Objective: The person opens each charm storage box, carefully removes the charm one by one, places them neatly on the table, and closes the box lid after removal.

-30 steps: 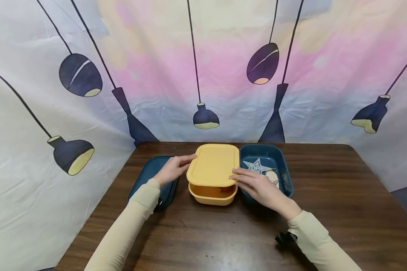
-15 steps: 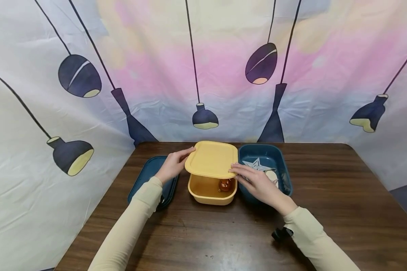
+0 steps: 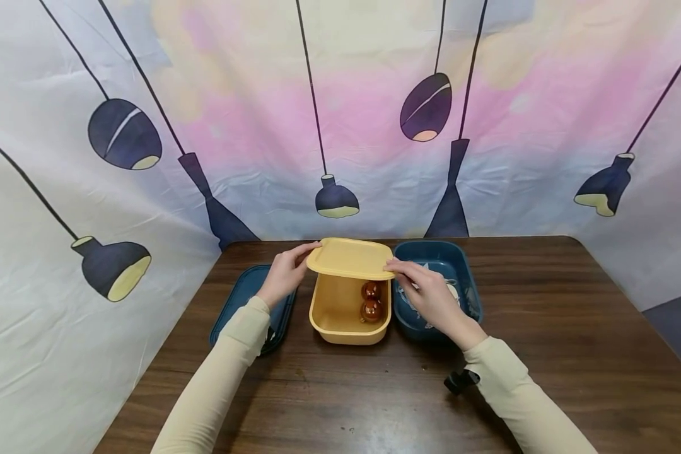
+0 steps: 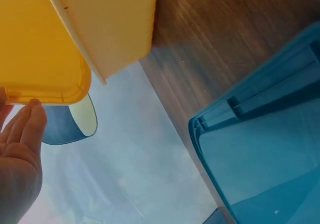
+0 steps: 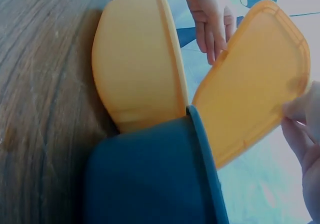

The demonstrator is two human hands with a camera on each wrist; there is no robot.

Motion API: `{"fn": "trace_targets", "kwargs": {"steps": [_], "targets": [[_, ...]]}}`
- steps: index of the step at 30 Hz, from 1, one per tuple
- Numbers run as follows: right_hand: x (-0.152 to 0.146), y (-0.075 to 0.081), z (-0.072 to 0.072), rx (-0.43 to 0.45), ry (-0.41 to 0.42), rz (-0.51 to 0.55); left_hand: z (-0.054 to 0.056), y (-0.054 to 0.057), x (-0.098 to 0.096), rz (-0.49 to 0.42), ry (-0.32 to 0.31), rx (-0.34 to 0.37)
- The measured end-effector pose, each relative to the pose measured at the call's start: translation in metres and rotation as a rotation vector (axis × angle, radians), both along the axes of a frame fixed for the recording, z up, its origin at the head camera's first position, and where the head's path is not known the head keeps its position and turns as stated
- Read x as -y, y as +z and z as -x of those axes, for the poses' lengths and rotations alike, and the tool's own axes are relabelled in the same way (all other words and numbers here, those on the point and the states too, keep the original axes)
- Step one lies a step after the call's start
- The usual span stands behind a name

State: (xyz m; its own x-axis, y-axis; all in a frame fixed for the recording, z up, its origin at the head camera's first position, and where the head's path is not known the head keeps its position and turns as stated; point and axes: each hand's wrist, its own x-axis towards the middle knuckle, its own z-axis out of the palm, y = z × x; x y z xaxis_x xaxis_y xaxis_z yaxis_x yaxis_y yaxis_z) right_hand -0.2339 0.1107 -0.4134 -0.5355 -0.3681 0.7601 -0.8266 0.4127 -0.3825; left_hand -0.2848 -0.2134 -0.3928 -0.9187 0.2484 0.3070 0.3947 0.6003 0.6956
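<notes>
Uncovering the yellow box (image 3: 349, 337) is the step in hand, as judged: the yellow lid (image 3: 350, 258) is off its seat and held over the far part of the box. Next move, as judged: calls for a firm two-handed grip, the lid carried clear of the rim and a free spot found for it.

Left hand (image 3: 284, 275): at the lid's left edge toward its far corner; fingers reach forward, nearly straight, pinching the edge with the thumb. Right hand (image 3: 431, 296): at the near right corner of the lid; thumb beneath, fingers above, pinching; wrist passes over the near part of the blue box. Both forearms come in from the near side, angled inward.

Yellow lid: tilted, underside showing in both wrist views; whether it touches the box's far rim cannot be told.

Yellow box: upright, toward the worktop's (image 3: 340, 391) far edge, near its middle. Contents in view: two brown balls (image 3: 371, 309), one behind the other along the right wall.

Blue box (image 3: 439, 254): just right of the yellow box, by the same far edge; pale ornaments (image 3: 453, 291) inside, partly hidden by the right hand.

Blue lid (image 3: 244, 296): left of the yellow box, along the worktop's left edge, partly under the left forearm.
</notes>
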Motion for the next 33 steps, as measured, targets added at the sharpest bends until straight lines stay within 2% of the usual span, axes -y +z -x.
{"fn": "trace_targets", "kwargs": {"steps": [6,12,17,23,29,33], "targets": [[0.006,0.006,0.003,0.001,-0.07,0.103,-0.002,0.007,-0.002,-0.011,0.023,-0.043],[0.006,0.016,0.003,0.116,-0.136,0.257,-0.01,0.011,-0.007,-0.032,0.019,-0.062],[0.008,0.024,0.004,0.2,-0.139,0.361,-0.014,0.014,-0.009,-0.038,0.016,-0.101],[0.011,0.029,0.005,0.295,-0.141,0.408,-0.016,0.021,-0.007,-0.053,0.017,-0.173],[0.012,0.032,0.006,0.345,-0.172,0.405,-0.019,0.035,-0.004,-0.073,-0.014,-0.248],[0.014,0.032,0.005,0.377,-0.169,0.412,-0.023,0.045,0.002,-0.076,-0.033,-0.271]]}}
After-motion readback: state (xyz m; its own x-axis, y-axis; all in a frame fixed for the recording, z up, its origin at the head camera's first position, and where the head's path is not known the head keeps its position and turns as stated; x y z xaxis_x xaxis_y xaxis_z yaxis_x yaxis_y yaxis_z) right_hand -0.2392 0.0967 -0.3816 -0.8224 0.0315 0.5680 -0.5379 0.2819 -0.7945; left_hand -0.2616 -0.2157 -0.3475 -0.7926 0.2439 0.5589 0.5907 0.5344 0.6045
